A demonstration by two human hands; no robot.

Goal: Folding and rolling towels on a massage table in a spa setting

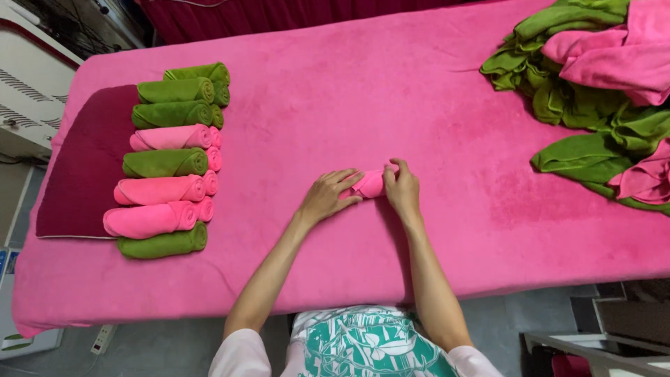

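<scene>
Pink-covered bed (419,105): both hands' fingers clamp a pink towel roll (370,184) (finished rolls (171,160) at nine o'clock, unrolled heap (593,84) at two).

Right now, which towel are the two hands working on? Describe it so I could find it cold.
Start from the pink-covered table; near the middle of its front half, the left hand and right hand meet. Between them lies a small pink towel roll. Unlike the neat row of finished rolls at the left or the loose towel heap at the right, it lies alone, held by the fingers.
</scene>
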